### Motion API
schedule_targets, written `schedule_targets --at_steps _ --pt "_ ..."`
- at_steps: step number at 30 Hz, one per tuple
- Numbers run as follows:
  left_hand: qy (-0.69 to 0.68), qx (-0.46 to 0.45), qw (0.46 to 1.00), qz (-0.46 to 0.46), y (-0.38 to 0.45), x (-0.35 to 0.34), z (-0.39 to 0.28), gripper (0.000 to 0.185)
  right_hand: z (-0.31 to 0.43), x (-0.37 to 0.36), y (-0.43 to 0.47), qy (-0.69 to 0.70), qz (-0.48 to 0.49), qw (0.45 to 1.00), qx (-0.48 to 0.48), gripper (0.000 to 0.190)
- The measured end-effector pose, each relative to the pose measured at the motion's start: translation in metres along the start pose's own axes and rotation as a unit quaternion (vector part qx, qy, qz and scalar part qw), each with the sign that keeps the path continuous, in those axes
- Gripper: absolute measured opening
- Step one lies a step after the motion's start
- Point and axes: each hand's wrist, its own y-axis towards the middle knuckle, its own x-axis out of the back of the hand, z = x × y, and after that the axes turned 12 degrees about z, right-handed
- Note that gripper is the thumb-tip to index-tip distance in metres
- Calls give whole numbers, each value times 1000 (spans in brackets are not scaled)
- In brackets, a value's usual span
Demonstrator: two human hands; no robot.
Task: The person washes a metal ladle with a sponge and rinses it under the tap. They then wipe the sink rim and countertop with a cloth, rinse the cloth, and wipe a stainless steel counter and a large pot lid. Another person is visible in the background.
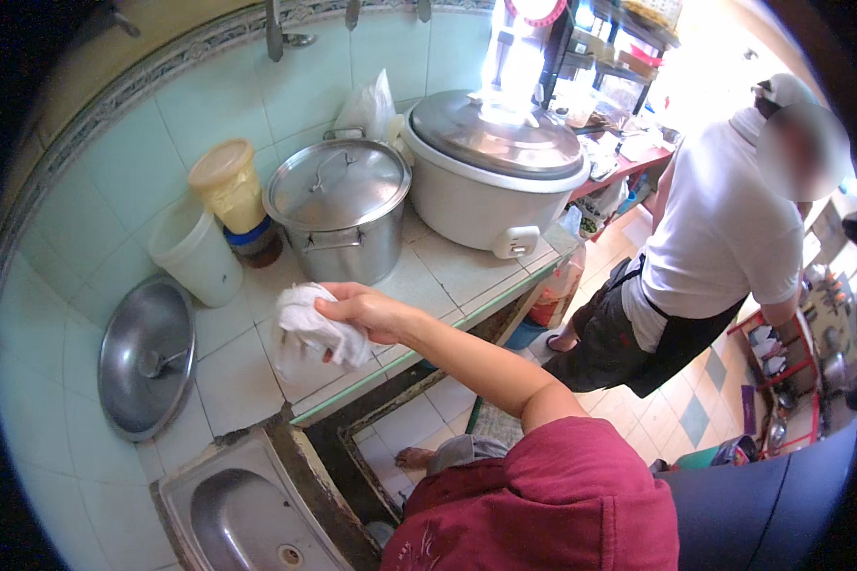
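My right hand (368, 314) grips a bunched white cloth (311, 332) between thumb and fingers. Part of the cloth hangs loose and is blurred. It is over the white tiled countertop (239, 382); whether it touches the tiles I cannot tell. Just beyond the hand stands a lidded stainless steel stockpot (350, 250). A large rice cooker (471, 193) with a metal lid is to the pot's right. Left of the cloth, a round metal lid (132, 364) leans against the tiled wall with its knob facing outward. My left hand is out of view.
A white plastic bucket (196, 250) stands beside stacked tubs (228, 185). A steel sink (236, 514) is set in at lower left. Utensils (275, 32) hang on the wall. A person in a white shirt (721, 207) and dark apron stands at right, near a red rack (810, 357).
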Motion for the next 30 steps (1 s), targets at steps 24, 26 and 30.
schedule_targets --at_steps 24,26,30 --pt "50 267 961 -48 -71 96 31 32 -287 -64 192 -782 250 569 -43 64" --pt "35 296 953 -47 -77 97 28 31 -310 -93 224 -780 269 564 -33 64" --pt "67 273 958 -46 -80 95 23 32 -363 -156 276 -775 242 584 -24 64"
